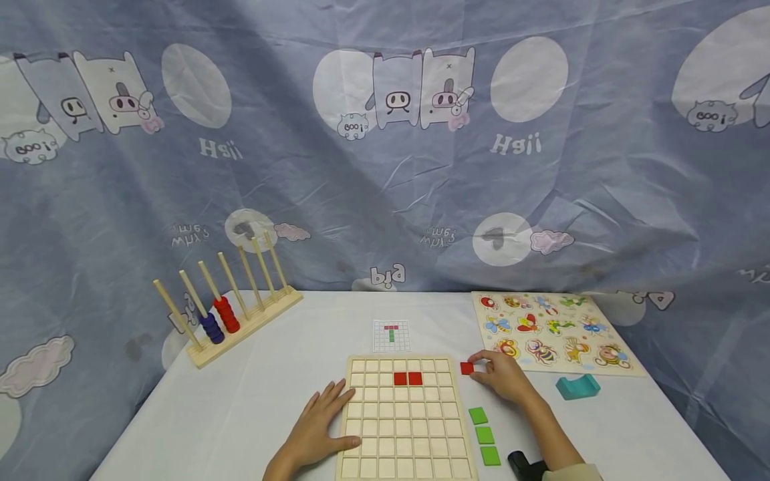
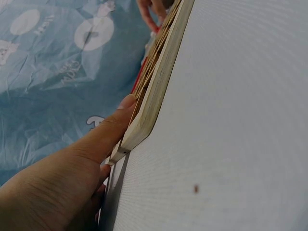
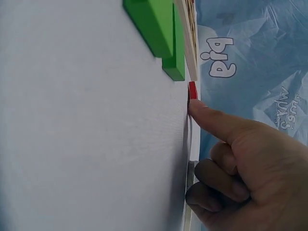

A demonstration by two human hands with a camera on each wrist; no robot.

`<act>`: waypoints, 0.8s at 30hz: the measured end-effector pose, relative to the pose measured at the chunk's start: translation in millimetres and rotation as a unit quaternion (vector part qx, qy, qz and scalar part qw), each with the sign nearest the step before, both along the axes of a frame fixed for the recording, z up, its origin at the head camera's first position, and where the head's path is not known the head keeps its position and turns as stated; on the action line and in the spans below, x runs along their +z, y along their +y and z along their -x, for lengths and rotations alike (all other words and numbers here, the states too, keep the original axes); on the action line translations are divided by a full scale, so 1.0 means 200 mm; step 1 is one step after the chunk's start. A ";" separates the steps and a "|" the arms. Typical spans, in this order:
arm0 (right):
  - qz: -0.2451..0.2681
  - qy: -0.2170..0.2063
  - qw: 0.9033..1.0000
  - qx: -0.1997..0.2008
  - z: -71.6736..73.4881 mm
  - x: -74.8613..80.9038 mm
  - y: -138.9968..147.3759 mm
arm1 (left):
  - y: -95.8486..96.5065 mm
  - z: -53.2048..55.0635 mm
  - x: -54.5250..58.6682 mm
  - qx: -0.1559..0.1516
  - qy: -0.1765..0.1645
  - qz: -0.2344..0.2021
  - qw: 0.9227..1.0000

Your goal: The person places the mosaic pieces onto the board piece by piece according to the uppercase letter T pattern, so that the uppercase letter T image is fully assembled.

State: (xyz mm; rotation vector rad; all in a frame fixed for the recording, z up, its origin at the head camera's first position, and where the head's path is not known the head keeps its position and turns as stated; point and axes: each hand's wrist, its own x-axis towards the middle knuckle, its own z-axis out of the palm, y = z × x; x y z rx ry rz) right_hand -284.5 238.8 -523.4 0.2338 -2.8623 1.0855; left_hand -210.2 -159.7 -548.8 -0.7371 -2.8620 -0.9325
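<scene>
A wooden grid board (image 1: 386, 427) lies at the front middle of the table, with two red square tiles (image 1: 415, 379) side by side in its second row. My left hand (image 1: 315, 427) rests at the board's left edge, fingers extended and thumb on the rim. Right of the board, my right hand (image 1: 502, 377) pinches a red square tile (image 1: 466, 368) between thumb and finger, at the table surface. The right wrist view shows the thumb against that tile (image 3: 193, 90), the other fingers curled. Several green square tiles (image 1: 484, 435) lie in a column beside the board.
Behind the board lies a small pattern card (image 1: 392, 336) with a red and green T. A peg rack (image 1: 252, 325) with blue and red beads stands at the left. An insect puzzle board (image 1: 553, 334), a teal curved block (image 1: 578, 387) and a black object (image 1: 525, 465) are at the right.
</scene>
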 end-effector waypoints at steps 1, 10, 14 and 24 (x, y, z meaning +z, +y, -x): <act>0.000 0.000 1.000 -0.001 0.00 0.01 0.00 | 0.00 0.00 0.00 0.000 0.001 0.000 1.000; 0.019 0.021 1.000 -0.009 -0.08 0.13 -0.08 | -0.01 0.00 0.00 -0.005 0.008 -0.001 1.000; 0.027 0.047 0.998 -0.009 -0.13 0.20 -0.14 | -0.01 0.00 0.00 -0.006 0.009 -0.006 1.000; 0.034 0.086 0.996 0.012 -0.16 0.31 -0.33 | 0.00 -0.01 0.00 -0.004 0.011 -0.014 1.000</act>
